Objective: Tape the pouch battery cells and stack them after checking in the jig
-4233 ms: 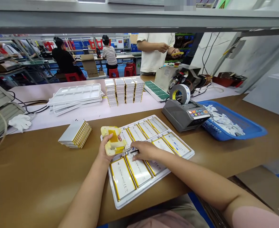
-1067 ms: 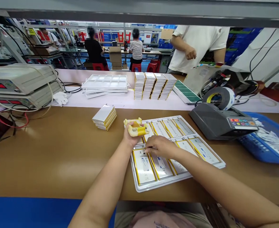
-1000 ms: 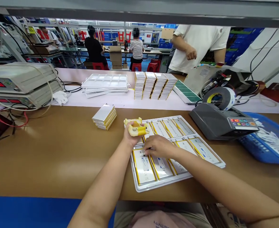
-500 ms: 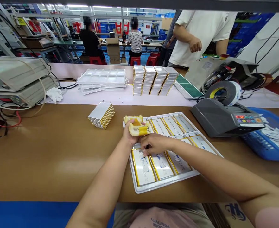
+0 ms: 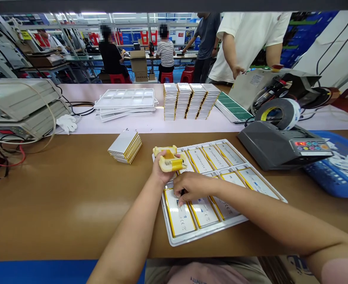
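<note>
My left hand (image 5: 159,170) is closed around a pale yellow block-like holder (image 5: 173,164) with a cut-out shape, kept just above the tray's left side. My right hand (image 5: 195,185) is bent over the near-left pouch battery (image 5: 180,221), fingers pinched together. A bit of something dark shows between those fingers, too small to name. Several flat white batteries with yellow taped edges lie in the white plastic tray (image 5: 212,231), printed side up. My right hand and forearm hide part of the tray's middle.
Left of the tray stands a stack of batteries (image 5: 125,146). Taller battery stacks (image 5: 188,100) and white trays (image 5: 126,98) are at the back. A tape dispenser (image 5: 280,146) and blue basket (image 5: 333,179) stand right. A person in white (image 5: 251,43) stands across the bench.
The view has tilted slightly. My right hand has shifted very little over the near-left battery; my left hand still holds the yellow holder. The person across has lowered a hand.
</note>
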Demonstrator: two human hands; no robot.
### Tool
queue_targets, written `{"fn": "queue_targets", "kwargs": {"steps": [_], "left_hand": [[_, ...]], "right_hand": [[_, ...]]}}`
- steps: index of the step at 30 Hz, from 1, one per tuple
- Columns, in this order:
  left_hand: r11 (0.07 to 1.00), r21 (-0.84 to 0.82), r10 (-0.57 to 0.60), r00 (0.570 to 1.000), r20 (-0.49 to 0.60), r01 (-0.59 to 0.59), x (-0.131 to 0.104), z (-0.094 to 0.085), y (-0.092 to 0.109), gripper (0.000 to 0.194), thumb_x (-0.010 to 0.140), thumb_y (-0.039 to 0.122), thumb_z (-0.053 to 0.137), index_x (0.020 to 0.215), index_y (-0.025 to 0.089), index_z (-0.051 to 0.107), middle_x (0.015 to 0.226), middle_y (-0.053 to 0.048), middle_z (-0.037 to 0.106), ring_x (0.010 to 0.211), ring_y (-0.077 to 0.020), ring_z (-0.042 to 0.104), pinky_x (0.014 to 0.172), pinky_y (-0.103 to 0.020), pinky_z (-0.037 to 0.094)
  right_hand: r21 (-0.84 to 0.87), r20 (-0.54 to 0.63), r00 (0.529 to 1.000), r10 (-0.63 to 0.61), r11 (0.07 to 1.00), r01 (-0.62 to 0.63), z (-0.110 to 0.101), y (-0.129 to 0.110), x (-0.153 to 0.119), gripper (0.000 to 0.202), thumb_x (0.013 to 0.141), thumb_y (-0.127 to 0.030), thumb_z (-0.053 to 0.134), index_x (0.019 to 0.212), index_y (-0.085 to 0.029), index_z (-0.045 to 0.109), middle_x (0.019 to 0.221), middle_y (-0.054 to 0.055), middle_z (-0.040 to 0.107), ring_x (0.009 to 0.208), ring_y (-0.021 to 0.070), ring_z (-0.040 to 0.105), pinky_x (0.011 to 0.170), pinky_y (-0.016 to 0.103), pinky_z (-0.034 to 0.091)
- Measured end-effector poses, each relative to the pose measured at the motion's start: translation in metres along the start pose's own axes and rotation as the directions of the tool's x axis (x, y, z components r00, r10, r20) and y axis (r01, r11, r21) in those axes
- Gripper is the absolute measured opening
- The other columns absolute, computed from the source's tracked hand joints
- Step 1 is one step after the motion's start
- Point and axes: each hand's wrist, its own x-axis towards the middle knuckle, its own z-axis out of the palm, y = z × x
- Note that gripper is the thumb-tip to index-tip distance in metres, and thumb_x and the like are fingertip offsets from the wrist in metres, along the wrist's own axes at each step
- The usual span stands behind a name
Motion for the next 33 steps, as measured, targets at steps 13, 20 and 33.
{"fn": "queue_targets", "kwargs": {"steps": [13,20,33], "left_hand": [[1.0,0.001,0.024,0.999,0.032,-0.024,0.0,0.001,-0.001,0.02,0.07,0.029,0.049,0.082,0.014,0.053,0.071,-0.008,0.056,0.064,-0.0213,0.056,0.057,-0.036,0.046],[0.999,0.013,0.031,0.999,-0.019,-0.031,0.0,0.004,-0.001,0.018,0.069,0.028,0.05,0.08,0.013,0.052,0.072,-0.008,0.055,0.065,-0.0192,0.056,0.06,-0.034,0.047],[0.999,0.033,0.011,1.0,0.01,-0.011,0.001,0.005,0.001,0.02,0.071,0.028,0.049,0.082,0.013,0.053,0.073,-0.008,0.055,0.067,-0.0206,0.056,0.058,-0.036,0.048]], "right_hand": [[0.029,0.051,0.96,0.275,0.961,-0.277,-0.024,0.03,-0.044,0.016,0.062,-0.032,0.066,0.063,-0.018,0.059,0.067,-0.002,0.056,0.062,0.0101,0.047,0.056,0.02,0.031],[0.054,0.079,0.981,0.177,0.982,-0.181,-0.02,0.034,-0.047,0.018,0.065,-0.035,0.064,0.062,-0.017,0.059,0.066,-0.002,0.055,0.063,0.0092,0.047,0.057,0.019,0.031],[0.083,0.047,0.987,0.151,0.984,-0.155,-0.019,0.038,-0.048,0.021,0.064,-0.037,0.065,0.065,-0.017,0.06,0.067,-0.002,0.055,0.062,0.0084,0.048,0.057,0.019,0.031]]}}
